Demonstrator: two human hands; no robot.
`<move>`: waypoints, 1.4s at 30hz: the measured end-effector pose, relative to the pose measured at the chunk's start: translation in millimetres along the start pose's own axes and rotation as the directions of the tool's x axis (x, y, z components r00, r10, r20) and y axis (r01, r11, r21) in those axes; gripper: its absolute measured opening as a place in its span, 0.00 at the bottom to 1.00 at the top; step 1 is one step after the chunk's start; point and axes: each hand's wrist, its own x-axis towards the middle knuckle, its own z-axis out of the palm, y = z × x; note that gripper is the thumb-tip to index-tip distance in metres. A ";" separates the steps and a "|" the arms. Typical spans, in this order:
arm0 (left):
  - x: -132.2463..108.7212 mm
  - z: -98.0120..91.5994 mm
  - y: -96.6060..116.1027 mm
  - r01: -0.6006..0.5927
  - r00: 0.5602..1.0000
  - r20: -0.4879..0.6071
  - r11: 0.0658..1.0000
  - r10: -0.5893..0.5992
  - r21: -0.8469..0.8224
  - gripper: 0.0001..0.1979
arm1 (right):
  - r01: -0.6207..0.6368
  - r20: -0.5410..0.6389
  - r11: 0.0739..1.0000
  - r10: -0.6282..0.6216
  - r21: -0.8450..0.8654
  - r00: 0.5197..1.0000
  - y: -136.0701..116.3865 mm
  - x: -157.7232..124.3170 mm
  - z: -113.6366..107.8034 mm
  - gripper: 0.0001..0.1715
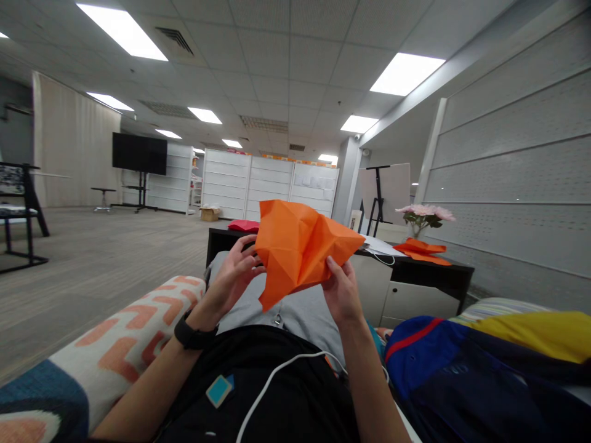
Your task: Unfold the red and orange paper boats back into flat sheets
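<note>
A sheet of orange paper [300, 246], creased and partly folded with a raised ridge down its middle, is held up in front of me above my lap. My right hand [341, 283] pinches its lower right part, the thumb lying on the near face and the other fingers behind. At the paper's left edge is my left hand [237, 271], its fingers spread and slightly curled; some fingertips reach the edge or pass just behind it. A black band sits on my left wrist.
Beyond my knees stands a dark-topped cabinet [425, 280] bearing another folded orange paper [421, 251], a red item [244, 226], white sheets and a vase of pink flowers [425, 215]. A white cable [277, 369] crosses my front. A patterned armrest [138, 320] is left; blue clothing [438, 363] lies right.
</note>
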 end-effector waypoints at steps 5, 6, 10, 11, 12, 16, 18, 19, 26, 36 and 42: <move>-2.3 -2.9 -8.4 0.329 0.929 0.132 0.935 -0.345 0.130 0.44 | 0.016 -0.094 0.996 -0.008 0.083 0.996 3.9 1.6 3.1 0.21; -2.3 -2.6 -11.3 0.343 0.926 0.121 0.931 -0.358 0.128 0.42 | 0.009 -0.094 0.996 0.000 0.091 0.996 5.0 1.2 3.4 0.21; -2.7 3.2 -17.3 0.318 0.945 0.064 0.947 -0.320 0.043 0.34 | -0.093 0.042 0.992 0.090 0.086 0.995 6.8 -3.7 5.9 0.24; -3.1 5.1 -17.2 0.310 0.950 0.038 0.950 -0.311 0.026 0.32 | -0.126 0.090 0.990 0.120 0.063 0.989 6.6 -5.1 6.9 0.25; -3.4 6.8 -16.8 0.302 0.953 -0.001 0.953 -0.302 0.006 0.30 | -0.158 0.123 0.987 0.152 0.036 0.981 6.3 -6.3 7.9 0.25; -3.0 9.4 -14.3 0.268 0.947 -0.161 0.959 -0.279 -0.089 0.23 | -0.208 0.044 0.978 0.207 0.021 0.977 5.9 -6.1 9.1 0.19; -1.4 8.2 -13.2 0.236 0.947 -0.195 0.964 -0.256 -0.119 0.20 | -0.186 -0.014 0.981 0.187 0.055 0.982 5.7 -3.4 6.9 0.16; -0.5 7.3 -12.7 0.222 0.948 -0.203 0.967 -0.244 -0.125 0.19 | -0.174 -0.033 0.983 0.177 0.065 0.984 5.4 -1.8 5.3 0.15; 4.2 2.2 -9.6 0.123 0.948 -0.274 0.981 -0.161 -0.151 0.18 | -0.151 -0.091 0.988 0.154 0.034 0.984 -0.1 2.1 -1.8 0.12; 4.5 1.1 -6.8 0.073 0.960 -0.261 0.990 -0.103 -0.124 0.14 | -0.121 -0.046 0.992 0.122 0.017 0.991 -3.3 -3.2 4.4 0.13; 2.7 -6.7 0.5 -0.205 0.976 -0.009 0.930 0.218 0.306 0.26 | -0.338 0.114 0.941 0.337 -0.010 0.935 -6.5 -2.1 0.9 0.13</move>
